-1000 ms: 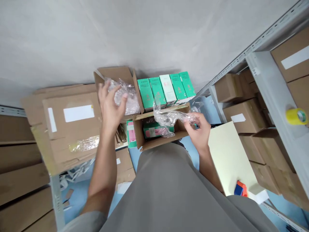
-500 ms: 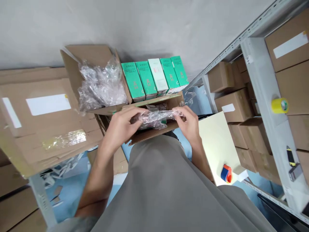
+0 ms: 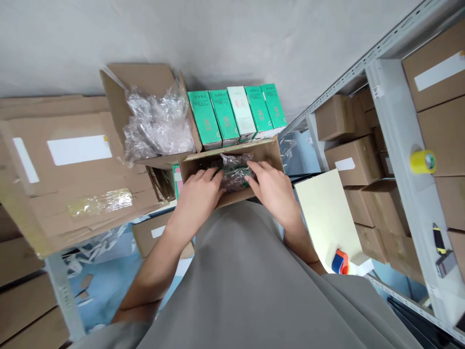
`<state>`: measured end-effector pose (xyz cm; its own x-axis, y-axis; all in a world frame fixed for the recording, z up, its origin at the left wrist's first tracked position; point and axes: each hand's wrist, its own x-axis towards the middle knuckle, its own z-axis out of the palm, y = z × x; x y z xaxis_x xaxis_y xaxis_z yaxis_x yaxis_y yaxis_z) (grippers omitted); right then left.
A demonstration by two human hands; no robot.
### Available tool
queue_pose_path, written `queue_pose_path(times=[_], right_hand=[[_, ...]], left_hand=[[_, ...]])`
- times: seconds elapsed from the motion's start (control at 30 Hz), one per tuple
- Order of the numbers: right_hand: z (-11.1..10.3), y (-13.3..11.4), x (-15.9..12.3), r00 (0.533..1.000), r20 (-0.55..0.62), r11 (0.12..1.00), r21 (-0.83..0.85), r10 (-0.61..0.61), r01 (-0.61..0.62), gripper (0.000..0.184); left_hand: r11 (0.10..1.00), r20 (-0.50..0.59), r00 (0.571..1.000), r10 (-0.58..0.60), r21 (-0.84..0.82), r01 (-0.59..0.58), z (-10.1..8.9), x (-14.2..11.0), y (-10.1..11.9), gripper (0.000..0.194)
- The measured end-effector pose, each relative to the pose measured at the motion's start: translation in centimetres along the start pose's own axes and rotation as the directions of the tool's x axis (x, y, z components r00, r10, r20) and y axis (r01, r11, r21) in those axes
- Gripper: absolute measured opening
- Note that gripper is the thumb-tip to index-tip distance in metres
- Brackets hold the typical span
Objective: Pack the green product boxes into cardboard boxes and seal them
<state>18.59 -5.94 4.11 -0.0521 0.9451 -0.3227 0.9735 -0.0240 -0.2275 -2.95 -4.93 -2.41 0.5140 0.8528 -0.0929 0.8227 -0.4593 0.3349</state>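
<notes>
A small open cardboard box (image 3: 269, 151) is in front of my body. Crumpled clear plastic packing film (image 3: 234, 178) lies inside it, with something green partly visible through or beneath the film. My left hand (image 3: 199, 194) reaches over the near wall, its fingers curled at the film's left end. At the other end, my right hand (image 3: 274, 191) has its thumb and forefinger on the film. The lower fingers of both hands are partly hidden.
Behind the box stands a row of green cartons (image 3: 205, 118) with one white carton (image 3: 241, 112). An open box of plastic film (image 3: 158, 123) is left of them. On the right are a pale board (image 3: 323, 208), a tape dispenser (image 3: 340, 261) and a shelf rack (image 3: 395, 121) with yellow tape (image 3: 422, 161).
Both hands have lowered the plastic film from above the box opening down into the box. The box now sits more level, its inside more visible.
</notes>
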Motion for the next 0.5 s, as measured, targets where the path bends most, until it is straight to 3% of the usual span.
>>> queue_pose_path(times=[0.1,0.2,0.27,0.37,0.43,0.5], right_hand=[[0.6,3.2,-0.4,0.966,-0.247,0.994,0.096,0.083,-0.060,0.036],[2.0,6.8,0.2,0.867,-0.445,0.973,0.156,0.224,-0.171,0.030],[2.9,8.3,0.5,0.850,-0.464,0.965,0.196,0.250,-0.176,0.022],[3.9,8.9,0.2,0.833,-0.488,0.956,0.250,0.260,-0.152,0.032],[4.1,8.8,-0.8,0.806,-0.513,0.945,0.283,0.295,-0.166,0.037],[4.0,9.0,-2.3,0.780,-0.519,0.925,0.322,0.350,-0.201,0.039]], left_hand=[[0.990,-0.248,0.967,-0.065,-0.139,0.031,-1.0,-1.7,-0.6,0.042],[0.940,-0.401,0.856,-0.327,-0.234,0.250,-0.9,-4.1,-1.4,0.058],[0.870,-0.362,0.793,-0.490,-0.265,0.416,-0.4,-5.3,-1.9,0.058],[0.782,-0.264,0.737,-0.622,-0.264,0.565,0.5,-6.3,-2.1,0.038],[0.770,-0.277,0.720,-0.636,-0.273,0.576,0.6,-6.3,-1.7,0.033],[0.790,-0.303,0.732,-0.610,-0.302,0.533,0.1,-5.7,-1.0,0.032]])
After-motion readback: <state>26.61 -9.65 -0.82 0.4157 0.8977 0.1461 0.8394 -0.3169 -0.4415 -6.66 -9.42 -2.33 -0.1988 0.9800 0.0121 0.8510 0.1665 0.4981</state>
